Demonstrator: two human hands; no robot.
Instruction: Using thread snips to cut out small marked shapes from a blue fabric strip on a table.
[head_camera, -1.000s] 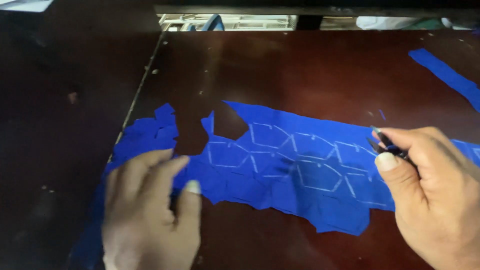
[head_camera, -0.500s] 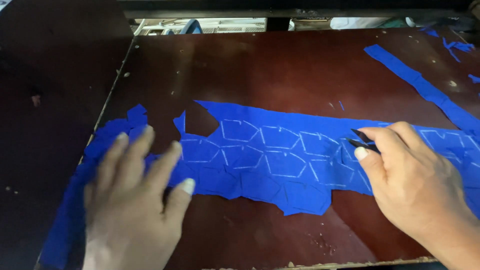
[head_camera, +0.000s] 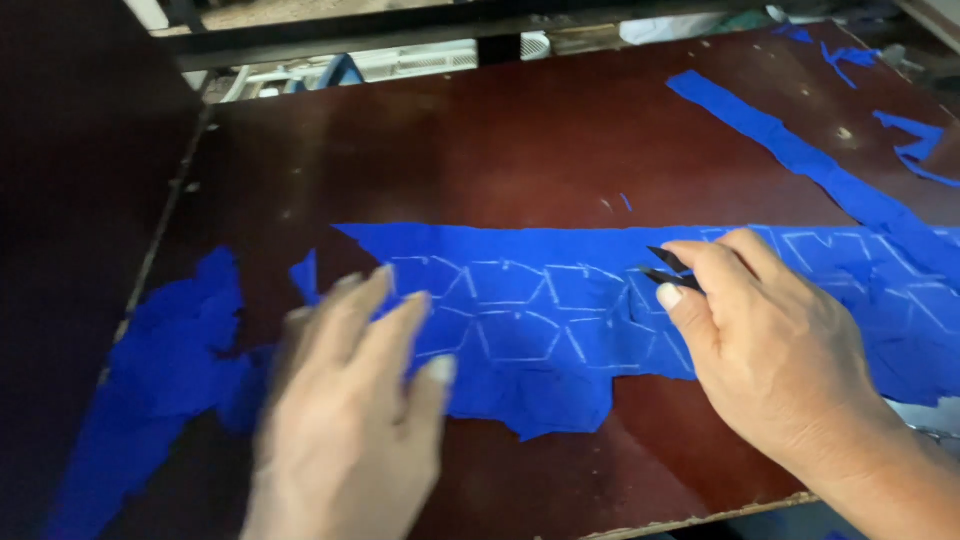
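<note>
STEP: I judge I'm positioning marked blue cloth (head_camera: 560, 320) mid-tabletop, toward near edge | left hand (head_camera: 350, 420) flat, released, pressing cloth | right hand (head_camera: 770, 350) grip clenched on dark marker (head_camera: 668, 270) | NEXT: likely steadying cloth, tip to outline.

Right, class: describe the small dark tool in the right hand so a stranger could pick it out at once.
Start at the dark red-brown table and find the wide blue cloth marked with white chalk outlines. On it rests the right hand; pinched in its fingertips is a small black pointed tool. It is the only black thing among blue cloth and scraps.
</note>
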